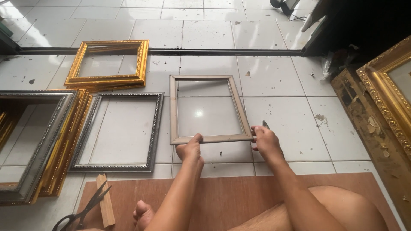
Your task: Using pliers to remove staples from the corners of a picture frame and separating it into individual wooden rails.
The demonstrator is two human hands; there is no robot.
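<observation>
A plain light-wood rectangular frame (173, 107) lies over the white tiled floor in front of me. My left hand (191, 149) grips the middle of its near rail. My right hand (264, 139) grips the near right corner, and a small dark metal tool tip (266, 124) pokes up from behind the fingers. The frame is empty and the tiles show through it.
A dark silver frame (157, 128) lies left of it, a gold frame (105, 80) beyond, and stacked silver and gold frames (47, 141) at far left. Scissors (85, 209) and a wood strip (105, 201) rest on a brown board (239, 192). Ornate gold frames (385, 90) lean at right.
</observation>
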